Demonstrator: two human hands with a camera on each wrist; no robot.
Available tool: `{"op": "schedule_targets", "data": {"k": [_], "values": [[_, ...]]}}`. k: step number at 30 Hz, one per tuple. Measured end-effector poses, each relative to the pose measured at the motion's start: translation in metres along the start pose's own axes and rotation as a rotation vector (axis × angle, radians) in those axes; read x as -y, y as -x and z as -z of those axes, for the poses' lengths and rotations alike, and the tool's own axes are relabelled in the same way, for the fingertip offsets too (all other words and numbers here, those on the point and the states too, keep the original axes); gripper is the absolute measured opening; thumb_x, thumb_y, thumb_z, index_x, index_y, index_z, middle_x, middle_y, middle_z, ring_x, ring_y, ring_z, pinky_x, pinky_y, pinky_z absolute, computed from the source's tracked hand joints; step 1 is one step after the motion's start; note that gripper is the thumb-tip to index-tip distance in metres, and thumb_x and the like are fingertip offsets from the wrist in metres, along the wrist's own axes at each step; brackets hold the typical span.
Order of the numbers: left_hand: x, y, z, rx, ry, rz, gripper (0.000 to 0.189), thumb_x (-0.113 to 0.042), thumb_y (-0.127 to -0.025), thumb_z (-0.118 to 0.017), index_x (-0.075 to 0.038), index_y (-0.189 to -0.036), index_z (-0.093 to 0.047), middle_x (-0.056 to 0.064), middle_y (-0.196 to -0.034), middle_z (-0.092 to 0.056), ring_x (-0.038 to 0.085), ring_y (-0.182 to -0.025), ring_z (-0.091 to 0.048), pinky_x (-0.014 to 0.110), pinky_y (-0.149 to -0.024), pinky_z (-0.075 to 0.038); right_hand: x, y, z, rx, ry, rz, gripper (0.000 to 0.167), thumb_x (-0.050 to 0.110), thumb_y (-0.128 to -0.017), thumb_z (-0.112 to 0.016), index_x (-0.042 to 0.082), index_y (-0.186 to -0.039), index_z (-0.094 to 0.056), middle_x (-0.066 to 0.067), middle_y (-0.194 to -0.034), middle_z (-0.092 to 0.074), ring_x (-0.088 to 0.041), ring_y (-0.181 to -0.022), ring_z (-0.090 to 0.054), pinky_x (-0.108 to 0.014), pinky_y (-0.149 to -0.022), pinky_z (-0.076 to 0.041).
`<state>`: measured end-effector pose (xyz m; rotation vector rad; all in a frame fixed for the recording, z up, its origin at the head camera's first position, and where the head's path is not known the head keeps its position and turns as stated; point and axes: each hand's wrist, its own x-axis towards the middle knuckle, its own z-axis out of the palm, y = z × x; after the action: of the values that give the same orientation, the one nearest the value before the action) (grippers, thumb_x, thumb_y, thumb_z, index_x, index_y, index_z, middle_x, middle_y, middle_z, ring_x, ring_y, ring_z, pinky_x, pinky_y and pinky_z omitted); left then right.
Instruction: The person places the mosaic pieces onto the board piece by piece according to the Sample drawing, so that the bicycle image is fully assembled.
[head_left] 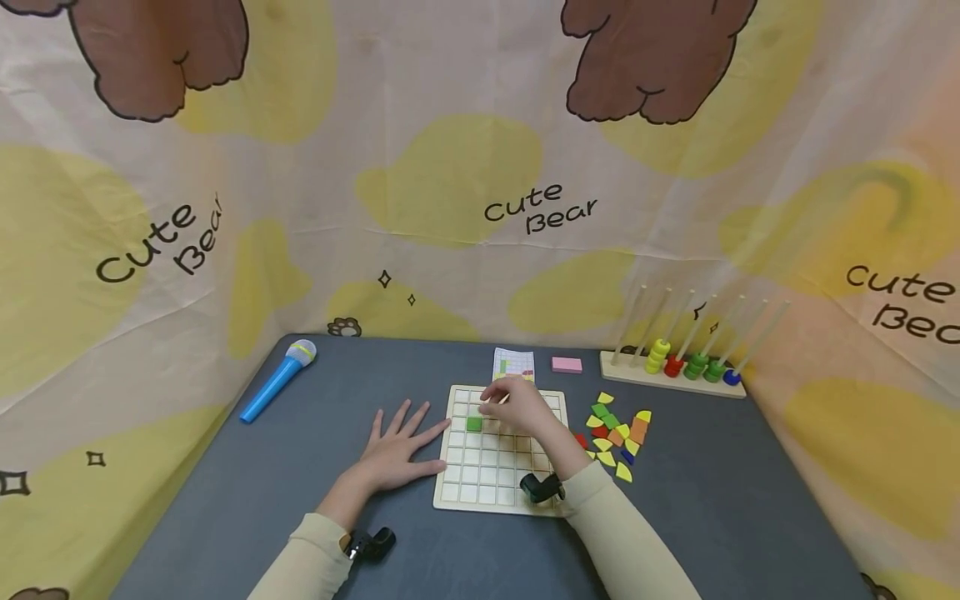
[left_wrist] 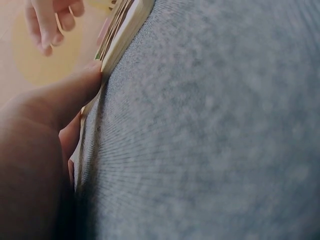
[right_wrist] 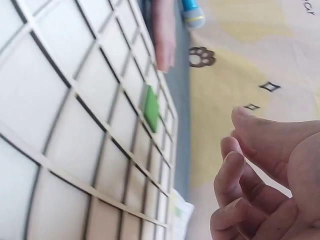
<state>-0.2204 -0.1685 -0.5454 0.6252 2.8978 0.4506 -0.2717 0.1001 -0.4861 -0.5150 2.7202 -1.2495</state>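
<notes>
Left hand (head_left: pixel 396 454) lay palm-down on the worktop (head_left: pixel 262 475), fingers spread wide, thumb against the left edge of the board (head_left: pixel 478 481). Right hand (head_left: pixel 521 407) hung above the board's far half, fingers loosely curled, thumb tip apart from the index; nothing seen between them.

Worktop dark grey-blue. Pale cloth (head_left: pixel 450 258) rose behind and at the sides: yellow blotches, brown bears, "Cute Bear" lettering. Blue microphone (head_left: pixel 276 386) far left; small printed card (head_left: pixel 513 363) just beyond the board, pink block (head_left: pixel 566 365) beside it; bead rack (head_left: pixel 630 365) with upright rods at far right.

Board flat near the middle, pale wood, strips dividing it into white squares. One green tile (head_left: pixel 474 424) sat in the second column from the left, toward the far end. Loose pieces (head_left: pixel 603 445) lay scattered right of the board, yellow ones round-edged, others green, red, orange, blue.
</notes>
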Motion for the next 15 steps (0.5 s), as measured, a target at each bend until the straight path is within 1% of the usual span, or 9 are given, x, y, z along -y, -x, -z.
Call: {"op": "schedule_targets", "data": {"k": [2,5,9,15], "values": [[0.001,0.000,0.000,-0.003,-0.001,-0.002,0.077,-0.078,-0.090,-0.046,-0.044,-0.157,-0.031,0.001,-0.170,-0.015,0.038,-0.157,0.000,0.072,-0.116,0.006,0.000,0.001,0.006,-0.013,-0.002,-0.004,0.012,0.020,-0.090,-0.078,0.011,-0.098,-0.077,0.002,-0.082,-0.068,-0.013,-0.072,-0.061,-0.028,-0.060,-0.051],[0.001,0.000,-0.001,-0.008,-0.010,-0.004,0.076,-0.078,-0.090,-0.046,-0.045,-0.157,-0.031,0.001,-0.170,-0.015,0.038,-0.157,-0.001,0.072,-0.116,0.005,0.000,0.003,0.015,-0.029,-0.011,-0.034,0.014,0.022,-0.091,-0.078,0.011,-0.101,-0.077,0.002,-0.083,-0.069,-0.015,-0.075,-0.062,-0.029,-0.061,-0.051],[0.003,0.000,-0.002,-0.019,-0.010,-0.005,0.077,-0.078,-0.090,-0.048,-0.044,-0.157,-0.032,0.002,-0.170,-0.016,0.039,-0.157,-0.002,0.072,-0.116,0.004,-0.002,0.006,0.028,-0.053,-0.037,-0.067,0.015,0.023,-0.090,-0.079,0.013,-0.100,-0.077,0.001,-0.086,-0.069,-0.018,-0.079,-0.061,-0.031,-0.063,-0.050],[0.005,0.000,-0.005,-0.057,0.052,-0.034,0.077,-0.075,-0.089,-0.053,-0.042,-0.156,-0.036,0.006,-0.169,-0.020,0.041,-0.156,-0.004,0.073,-0.115,0.007,-0.011,0.013,0.042,-0.095,-0.021,-0.088,0.012,0.024,-0.090,-0.078,0.016,-0.099,-0.077,0.001,-0.089,-0.069,-0.018,-0.081,-0.059,-0.031,-0.067,-0.050]]}}
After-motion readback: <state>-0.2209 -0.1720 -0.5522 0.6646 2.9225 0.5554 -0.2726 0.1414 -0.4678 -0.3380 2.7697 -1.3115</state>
